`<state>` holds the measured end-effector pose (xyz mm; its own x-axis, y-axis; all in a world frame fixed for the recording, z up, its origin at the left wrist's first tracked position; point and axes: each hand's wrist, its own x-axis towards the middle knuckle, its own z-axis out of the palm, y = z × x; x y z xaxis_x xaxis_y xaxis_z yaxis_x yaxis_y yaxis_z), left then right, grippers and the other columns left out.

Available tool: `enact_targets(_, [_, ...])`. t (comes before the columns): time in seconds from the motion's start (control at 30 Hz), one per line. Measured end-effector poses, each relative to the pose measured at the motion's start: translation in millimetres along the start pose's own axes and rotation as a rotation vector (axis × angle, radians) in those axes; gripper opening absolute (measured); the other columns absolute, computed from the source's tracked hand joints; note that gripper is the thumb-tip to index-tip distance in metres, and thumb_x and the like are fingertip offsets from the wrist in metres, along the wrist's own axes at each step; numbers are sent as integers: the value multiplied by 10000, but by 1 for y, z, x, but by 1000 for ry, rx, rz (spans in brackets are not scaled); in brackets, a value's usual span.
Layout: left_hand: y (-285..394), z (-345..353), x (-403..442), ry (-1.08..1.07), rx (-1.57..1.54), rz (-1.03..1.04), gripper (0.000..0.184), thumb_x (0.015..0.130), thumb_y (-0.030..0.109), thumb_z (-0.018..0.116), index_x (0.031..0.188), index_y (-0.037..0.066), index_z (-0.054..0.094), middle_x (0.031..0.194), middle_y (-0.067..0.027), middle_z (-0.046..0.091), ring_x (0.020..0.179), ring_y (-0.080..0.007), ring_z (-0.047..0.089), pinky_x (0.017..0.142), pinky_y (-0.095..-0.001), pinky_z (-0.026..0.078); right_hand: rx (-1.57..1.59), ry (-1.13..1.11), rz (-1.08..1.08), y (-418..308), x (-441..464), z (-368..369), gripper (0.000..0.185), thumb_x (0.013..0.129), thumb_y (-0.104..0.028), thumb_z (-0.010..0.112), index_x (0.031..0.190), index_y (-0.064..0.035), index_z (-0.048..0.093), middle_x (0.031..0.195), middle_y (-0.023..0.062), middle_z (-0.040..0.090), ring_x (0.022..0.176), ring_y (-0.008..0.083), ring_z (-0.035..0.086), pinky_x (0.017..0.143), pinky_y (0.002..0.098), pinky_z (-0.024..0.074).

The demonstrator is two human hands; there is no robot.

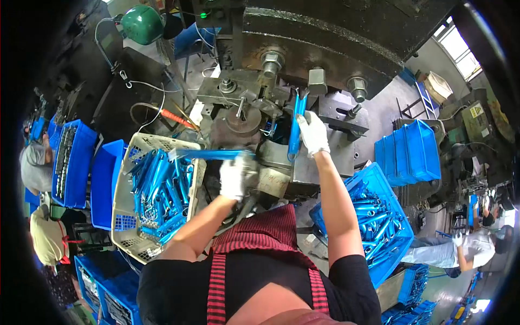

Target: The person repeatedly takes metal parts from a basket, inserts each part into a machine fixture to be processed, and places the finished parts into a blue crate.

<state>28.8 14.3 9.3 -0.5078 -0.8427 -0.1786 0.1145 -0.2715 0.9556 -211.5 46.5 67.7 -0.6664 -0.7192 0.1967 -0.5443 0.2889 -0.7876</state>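
Note:
My left hand, in a white glove, is closed on a blue metal wrench that lies level above the right edge of a cream basket filled with similar wrenches. The glove and wrench are slightly smeared by motion. My right hand, also gloved, grips blue wrenches held upright in front of the press. Their open jaws point up, close to the press's bolts. A blue crate at my right holds many more blue wrenches.
The dark press with large bolts spans the top. Stacked blue bins stand at right. A green lamp hangs upper left, and a co-worker is at far right. Two other people are at far left.

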Motion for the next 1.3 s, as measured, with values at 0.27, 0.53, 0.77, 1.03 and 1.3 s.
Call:
enact_targets(0.27, [79, -25, 61, -368, -635, -367, 196, 905, 332, 428, 869, 151, 493, 668, 15, 484, 500, -72, 437, 380, -189, 314, -223, -22, 19, -1, 19, 23, 314, 852, -325, 457, 902, -38, 573, 869, 196, 603, 842, 356, 565, 728, 426, 433])
enact_targets(0.53, [93, 22, 83, -234, -422, -323, 206, 899, 334, 427, 813, 168, 513, 597, 34, 505, 412, -83, 423, 331, -202, 296, -453, -101, -13, -10, 33, 20, 326, 850, -330, 450, 863, -37, 592, 893, 189, 602, 878, 359, 560, 748, 430, 442])
enact_targets(0.77, [93, 102, 67, -363, -397, -460, 258, 875, 380, 484, 757, 152, 503, 538, 60, 455, 363, -50, 364, 316, -182, 282, -279, -56, 16, -2, 27, 9, 312, 836, -298, 452, 883, -34, 611, 918, 160, 611, 893, 338, 568, 774, 393, 449])
enact_targets(1.03, [-9, 174, 64, -358, -613, -679, 331, 877, 455, 442, 764, 147, 481, 562, 63, 427, 430, -71, 379, 360, -203, 280, -102, 289, 309, 115, -99, -105, 263, 795, -213, 547, 953, -21, 636, 941, 139, 638, 896, 225, 606, 806, 306, 446])
enact_targets(1.3, [-18, 175, 61, -273, -404, -565, 379, 888, 476, 398, 836, 116, 507, 585, 13, 475, 445, -91, 427, 353, -214, 305, -660, 124, 735, 187, -228, -170, 245, 781, -290, 525, 838, -94, 660, 894, 125, 632, 851, 294, 592, 761, 373, 454])
